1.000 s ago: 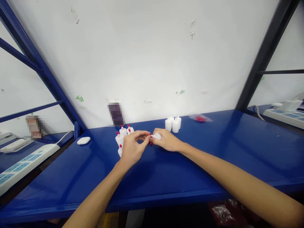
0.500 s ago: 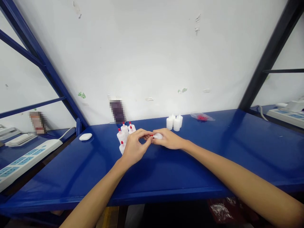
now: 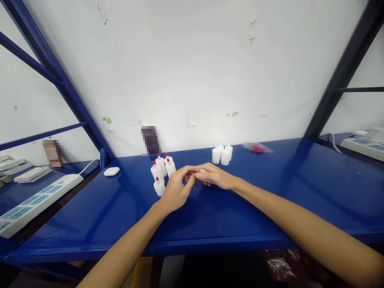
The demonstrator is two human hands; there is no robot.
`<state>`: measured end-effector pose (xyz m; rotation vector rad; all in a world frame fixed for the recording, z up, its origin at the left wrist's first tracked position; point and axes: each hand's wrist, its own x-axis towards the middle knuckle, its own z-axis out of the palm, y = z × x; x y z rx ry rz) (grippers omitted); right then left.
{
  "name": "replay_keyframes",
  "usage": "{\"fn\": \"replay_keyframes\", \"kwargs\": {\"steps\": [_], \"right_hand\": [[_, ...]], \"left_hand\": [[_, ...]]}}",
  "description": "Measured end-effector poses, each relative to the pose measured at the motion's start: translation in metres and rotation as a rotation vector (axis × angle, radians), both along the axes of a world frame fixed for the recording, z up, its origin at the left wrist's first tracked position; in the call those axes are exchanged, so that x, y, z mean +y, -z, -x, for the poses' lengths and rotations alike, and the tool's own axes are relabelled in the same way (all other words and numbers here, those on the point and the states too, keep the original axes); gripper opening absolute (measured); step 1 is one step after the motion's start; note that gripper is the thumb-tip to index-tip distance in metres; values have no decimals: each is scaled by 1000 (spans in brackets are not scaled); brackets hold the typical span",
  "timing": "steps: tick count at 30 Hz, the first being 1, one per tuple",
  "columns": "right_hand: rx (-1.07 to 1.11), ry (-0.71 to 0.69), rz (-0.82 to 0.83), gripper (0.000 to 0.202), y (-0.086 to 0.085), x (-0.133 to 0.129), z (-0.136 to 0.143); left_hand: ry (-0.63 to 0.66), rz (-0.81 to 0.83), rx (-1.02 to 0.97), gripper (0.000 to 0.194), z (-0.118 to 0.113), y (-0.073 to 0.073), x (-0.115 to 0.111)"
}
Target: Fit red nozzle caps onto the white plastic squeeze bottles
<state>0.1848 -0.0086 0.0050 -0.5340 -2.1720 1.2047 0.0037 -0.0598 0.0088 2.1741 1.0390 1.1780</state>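
left hand (image 3: 177, 189): fingertips pinched on red cap (image 3: 195, 172) | right hand (image 3: 218, 176): curled round white plastic bottle (image 3: 203, 171) | red-capped bottles (image 3: 157, 172): upright on blue counter (image 3: 228, 216)

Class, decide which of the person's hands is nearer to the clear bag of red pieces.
Right. The right hand is nearer the viewer than the bag and left of it; the left hand is farther left, near the red-capped bottles.
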Motion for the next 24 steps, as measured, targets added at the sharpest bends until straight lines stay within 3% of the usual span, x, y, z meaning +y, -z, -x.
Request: {"fn": "replay_keyframes", "kwargs": {"steps": [6, 13, 16, 18, 21, 23, 24], "right_hand": [[-63, 82, -66, 49, 7, 2, 4], [3, 20, -61, 54, 6, 1, 4], [32, 26, -27, 56, 6, 1, 5], [25, 27, 10, 58, 4, 1, 4], [-10, 80, 43, 56, 0, 2, 0], [-18, 165, 7, 49, -1, 3, -1], [-7, 205, -17, 45, -1, 4, -2]], "left_hand": [[117, 86, -66, 25, -9, 12, -3], [122, 143, -93, 31, -13, 22, -3], [28, 28, -66, 33, -11, 19, -1], [-97, -137, -34, 31, 0, 8, -1], [-425, -406, -99, 29, 34, -16, -3], [-567, -428, -161, 30, 60, -29, -5], [-568, -382, -119, 31, 72, -32, -7]]}}
